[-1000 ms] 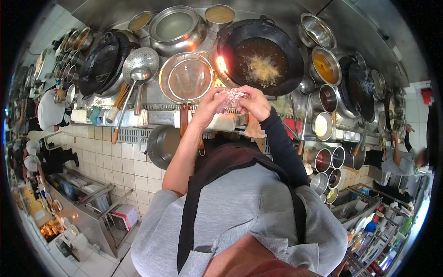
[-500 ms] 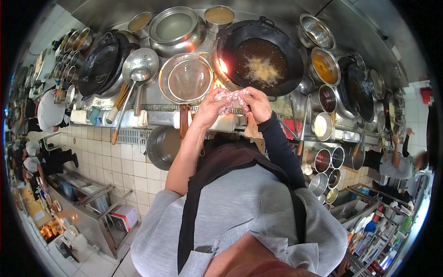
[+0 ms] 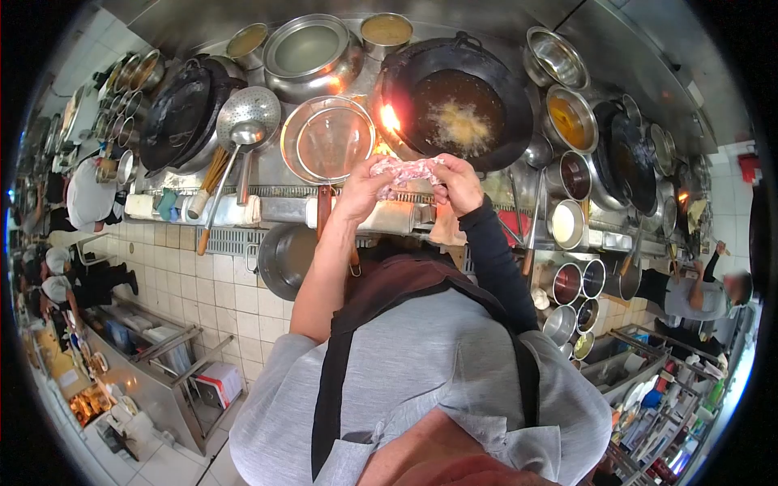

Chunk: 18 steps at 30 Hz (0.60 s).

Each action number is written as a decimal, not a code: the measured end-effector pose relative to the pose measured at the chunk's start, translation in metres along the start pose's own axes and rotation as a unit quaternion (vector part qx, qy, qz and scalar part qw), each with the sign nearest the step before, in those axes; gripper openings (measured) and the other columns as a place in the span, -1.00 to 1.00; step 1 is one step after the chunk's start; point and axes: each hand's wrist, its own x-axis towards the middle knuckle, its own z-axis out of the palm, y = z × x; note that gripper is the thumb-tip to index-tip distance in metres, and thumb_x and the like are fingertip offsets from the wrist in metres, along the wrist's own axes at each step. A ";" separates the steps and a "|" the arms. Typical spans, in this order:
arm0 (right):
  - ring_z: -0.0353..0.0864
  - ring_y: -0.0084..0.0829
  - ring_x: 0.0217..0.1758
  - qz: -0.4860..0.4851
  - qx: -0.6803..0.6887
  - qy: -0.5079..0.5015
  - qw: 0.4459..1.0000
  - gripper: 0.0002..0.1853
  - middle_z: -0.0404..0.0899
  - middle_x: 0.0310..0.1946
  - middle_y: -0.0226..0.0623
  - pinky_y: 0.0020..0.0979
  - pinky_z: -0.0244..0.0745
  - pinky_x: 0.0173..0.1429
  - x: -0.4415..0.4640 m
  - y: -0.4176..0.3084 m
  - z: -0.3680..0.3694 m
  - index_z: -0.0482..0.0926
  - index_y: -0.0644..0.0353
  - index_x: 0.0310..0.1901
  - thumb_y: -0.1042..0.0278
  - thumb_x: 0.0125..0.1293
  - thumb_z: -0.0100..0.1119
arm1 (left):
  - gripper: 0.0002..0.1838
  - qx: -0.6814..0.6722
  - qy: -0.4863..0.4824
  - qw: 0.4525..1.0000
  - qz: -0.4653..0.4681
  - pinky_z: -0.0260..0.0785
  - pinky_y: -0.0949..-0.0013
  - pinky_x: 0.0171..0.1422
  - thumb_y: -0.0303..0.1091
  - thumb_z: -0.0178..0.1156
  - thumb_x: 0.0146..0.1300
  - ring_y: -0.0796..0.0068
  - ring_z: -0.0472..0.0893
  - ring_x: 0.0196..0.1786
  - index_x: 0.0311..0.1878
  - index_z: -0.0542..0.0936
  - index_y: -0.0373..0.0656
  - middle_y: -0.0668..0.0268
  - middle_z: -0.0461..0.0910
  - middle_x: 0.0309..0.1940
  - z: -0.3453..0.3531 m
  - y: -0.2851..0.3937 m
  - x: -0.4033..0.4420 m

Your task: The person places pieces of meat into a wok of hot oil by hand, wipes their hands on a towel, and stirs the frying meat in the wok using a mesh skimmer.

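Your left hand and right hand each pinch one end of a pink, meat-like strip, thumbs and fingers closed on it. The strip lies between the two grips, its long axis running side to side. The wok, with pale food in its dark liquid, stands beyond the strip and to the right; your right hand is the nearer to it.

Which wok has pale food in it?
The middle wok, flame at its edge, pale food frothing inside; the left wok and right wok show none.
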 end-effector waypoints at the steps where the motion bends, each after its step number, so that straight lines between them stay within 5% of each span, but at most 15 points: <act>1: 0.29 -0.70 -0.63 0.001 0.005 -0.006 1.000 -0.87 0.43 -0.52 -0.53 -0.55 0.21 -0.61 0.001 -0.001 -0.005 0.57 0.23 -0.12 0.39 0.52 0.04 | -0.81 -0.006 -0.001 1.000 -0.005 0.51 0.47 -0.17 -0.48 0.24 0.41 0.60 0.65 -0.15 0.05 0.58 -0.22 0.35 0.68 -0.16 -0.004 0.002 -0.001; 9: 0.51 -0.65 -0.47 -0.007 -0.137 -0.051 0.989 -0.81 0.55 -0.42 -0.45 -0.52 0.45 -0.44 0.008 -0.001 0.004 0.56 0.26 0.00 0.52 0.38 0.21 | -0.75 -0.007 0.015 0.999 -0.039 0.65 0.35 -0.03 -0.47 0.22 0.41 0.48 0.69 -0.04 0.12 0.59 -0.22 0.26 0.67 -0.04 0.003 0.010 -0.004; 13: 0.55 -0.64 -0.41 -0.050 -0.214 -0.067 0.973 -0.79 0.62 -0.29 -0.38 -0.51 0.55 -0.32 0.001 0.004 0.014 0.53 0.32 0.00 0.59 0.35 0.09 | -0.72 0.022 0.008 0.999 -0.026 0.65 0.34 0.03 -0.47 0.22 0.42 0.48 0.68 -0.04 0.16 0.58 -0.23 0.25 0.66 -0.01 0.000 -0.003 0.002; 18: 0.61 -0.28 -0.37 -0.243 -0.486 0.017 0.839 -0.82 0.64 -0.28 -0.23 -0.31 0.55 -0.27 0.016 0.024 0.007 0.59 0.28 -0.09 0.51 0.29 0.20 | -0.72 0.041 -0.010 0.999 -0.019 0.63 0.38 0.02 -0.49 0.22 0.42 0.50 0.68 -0.04 0.17 0.58 -0.24 0.27 0.67 -0.04 0.010 -0.006 0.002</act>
